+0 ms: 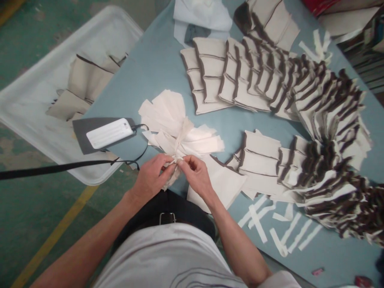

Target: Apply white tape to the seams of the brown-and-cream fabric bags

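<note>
Near the table's front edge lies a bundle of cream cloth pieces (168,110), fanned out at both ends, with a cloth strip (182,134) running across its middle. My left hand (154,174) pinches the strip where it gathers below the bundle. Close beside it, my right hand (195,172) is closed on the same gathered strip, the fingertips of both hands nearly touching. Whether there is a knot between the fingers is hidden. A flat cream cloth piece (223,182) with a dark edge lies just right of my right hand.
Long overlapping rows of cream cloth pieces with dark edging (261,76) cover the table's right side. Loose white strips (258,222) lie at the front right. A white phone-like device (109,133) with a cord sits left. A white plastic tub (18,98) holding cloth pieces stands beyond the table edge.
</note>
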Motion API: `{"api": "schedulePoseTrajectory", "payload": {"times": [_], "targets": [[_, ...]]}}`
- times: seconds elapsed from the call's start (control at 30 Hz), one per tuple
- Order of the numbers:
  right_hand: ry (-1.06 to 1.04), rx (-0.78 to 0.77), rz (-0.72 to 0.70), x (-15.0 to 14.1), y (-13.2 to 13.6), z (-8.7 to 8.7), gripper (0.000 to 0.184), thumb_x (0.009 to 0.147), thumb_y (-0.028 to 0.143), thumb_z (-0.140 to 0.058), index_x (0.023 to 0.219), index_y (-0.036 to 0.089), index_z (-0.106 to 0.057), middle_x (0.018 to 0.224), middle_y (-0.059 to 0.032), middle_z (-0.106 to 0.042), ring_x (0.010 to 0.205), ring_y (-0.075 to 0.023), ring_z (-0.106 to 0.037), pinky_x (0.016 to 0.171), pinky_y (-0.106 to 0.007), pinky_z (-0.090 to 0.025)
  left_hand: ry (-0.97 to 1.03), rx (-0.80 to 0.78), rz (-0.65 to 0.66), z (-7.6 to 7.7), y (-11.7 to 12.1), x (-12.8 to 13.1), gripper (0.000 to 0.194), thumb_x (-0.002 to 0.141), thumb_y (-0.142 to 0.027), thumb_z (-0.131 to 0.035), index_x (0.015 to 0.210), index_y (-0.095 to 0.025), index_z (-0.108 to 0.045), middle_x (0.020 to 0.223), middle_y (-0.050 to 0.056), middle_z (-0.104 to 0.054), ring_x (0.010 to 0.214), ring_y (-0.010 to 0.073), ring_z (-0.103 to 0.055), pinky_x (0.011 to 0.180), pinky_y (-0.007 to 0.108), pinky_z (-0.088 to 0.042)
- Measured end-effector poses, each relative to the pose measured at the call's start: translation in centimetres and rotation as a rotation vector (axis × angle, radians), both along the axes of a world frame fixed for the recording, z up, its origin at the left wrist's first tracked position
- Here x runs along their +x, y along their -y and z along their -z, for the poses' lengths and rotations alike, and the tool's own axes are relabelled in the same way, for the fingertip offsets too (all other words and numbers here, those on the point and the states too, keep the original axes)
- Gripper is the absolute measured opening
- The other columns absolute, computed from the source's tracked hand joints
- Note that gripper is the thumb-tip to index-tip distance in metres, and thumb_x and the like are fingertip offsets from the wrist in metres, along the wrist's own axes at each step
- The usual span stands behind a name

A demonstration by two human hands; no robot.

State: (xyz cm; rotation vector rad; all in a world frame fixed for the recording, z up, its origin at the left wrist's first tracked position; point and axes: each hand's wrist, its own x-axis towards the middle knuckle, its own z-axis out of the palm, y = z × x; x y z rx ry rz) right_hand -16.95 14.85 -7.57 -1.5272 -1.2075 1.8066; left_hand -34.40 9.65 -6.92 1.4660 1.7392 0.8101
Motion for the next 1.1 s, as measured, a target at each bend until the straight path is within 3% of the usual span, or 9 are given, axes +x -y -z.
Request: {"api": "schedulePoseTrajectory", "payload": {"times": [0.3,0.5,0.63,0.73,0.8,0.9,0.97,1.03,1.1], "targets": [[0.015,0.026,-0.140,-0.5,-1.0,-0.4,0.026,0.084,0.046,-0.063,0.081,0.020,-0.070,0.068,0.0033,-0.059,0.061,-0.0133,-0.045,0.060,-0.028,-0.037,0.031,0.133,-0.002,2.1,1.6,-0.6,0.012,0.102,-0.027,-0.059,0.100,-0.024,-0.070,0.107,0.008,-0.084,0.106,0.0239,-0.079,0.105,0.037,-0.060],[0.078,0.062,-0.177,-0.4,-1.3,-0.6,0.012,0.079,0.034,-0.064,0.075,0.022,-0.064,0.066,0.0048,-0.054,0.064,-0.0139,-0.044,0.063,-0.028,-0.033,0.094,0.028,-0.138,1.3,1.8,-0.3,0.013,0.101,-0.033,-0.062,0.099,-0.022,-0.069,0.091,0.004,-0.081,0.084,0.0219,-0.078,0.081,0.033,-0.063],[-0.019,-0.008,-0.232,-0.6,-1.7,-0.2,0.027,0.083,0.049,-0.059,0.074,0.024,-0.057,0.064,0.0057,-0.047,0.059,-0.0129,-0.039,0.056,-0.027,-0.030,0.189,-0.065,-0.196,1.0,1.1,0.0,0.017,0.104,-0.035,-0.056,0.097,-0.022,-0.064,0.079,0.001,-0.075,0.065,0.0178,-0.071,0.060,0.027,-0.058],[-0.078,-0.046,-0.243,-0.7,-1.8,0.1,0.034,0.084,0.057,-0.060,0.077,0.024,-0.056,0.066,0.0052,-0.047,0.059,-0.0124,-0.039,0.056,-0.027,-0.031,0.237,-0.117,-0.158,1.0,0.6,-0.5,0.019,0.102,-0.036,-0.057,0.094,-0.022,-0.065,0.074,0.001,-0.074,0.061,0.0177,-0.070,0.055,0.027,-0.056],[-0.102,-0.059,-0.239,-0.7,-1.7,0.2,0.038,0.084,0.060,-0.062,0.080,0.023,-0.058,0.067,0.0045,-0.049,0.060,-0.0124,-0.039,0.057,-0.027,-0.032,0.223,-0.128,-0.143,0.7,0.5,-1.1,0.016,0.100,-0.034,-0.059,0.100,-0.021,-0.069,0.081,0.003,-0.078,0.067,0.0189,-0.073,0.060,0.029,-0.059],[-0.124,-0.069,-0.228,-0.7,-1.5,0.4,0.043,0.086,0.065,-0.065,0.080,0.023,-0.058,0.067,0.0050,-0.047,0.060,-0.0124,-0.038,0.057,-0.027,-0.033,0.136,-0.090,-0.177,-0.6,0.6,-2.1,0.032,0.094,-0.027,-0.064,0.125,-0.021,-0.070,0.115,0.009,-0.081,0.090,0.0225,-0.077,0.082,0.037,-0.064],[-0.134,-0.066,-0.222,-0.7,-1.5,0.4,0.045,0.087,0.067,-0.066,0.078,0.024,-0.056,0.066,0.0051,-0.046,0.060,-0.0125,-0.037,0.057,-0.027,-0.033,0.024,0.005,-0.138,-1.4,0.6,-2.5,0.036,0.095,-0.024,-0.066,0.130,-0.021,-0.069,0.133,0.012,-0.077,0.111,0.0271,-0.075,0.100,0.044,-0.061],[-0.141,-0.059,-0.224,-0.8,-1.7,0.3,0.046,0.088,0.068,-0.066,0.078,0.023,-0.058,0.066,0.0046,-0.047,0.060,-0.0127,-0.038,0.057,-0.027,-0.033,-0.096,0.121,-0.021,-2.0,0.4,-2.5,0.026,0.099,-0.023,-0.064,0.124,-0.022,-0.071,0.133,0.012,-0.078,0.123,0.0300,-0.072,0.109,0.047,-0.057],[-0.143,-0.047,-0.230,-0.7,-1.9,0.2,0.047,0.087,0.067,-0.068,0.077,0.022,-0.060,0.066,0.0036,-0.050,0.061,-0.0131,-0.041,0.058,-0.027,-0.034,-0.167,0.186,0.081,-2.0,0.1,-2.3,0.018,0.102,-0.021,-0.060,0.116,-0.021,-0.072,0.121,0.010,-0.081,0.119,0.0293,-0.073,0.107,0.046,-0.057]]}}
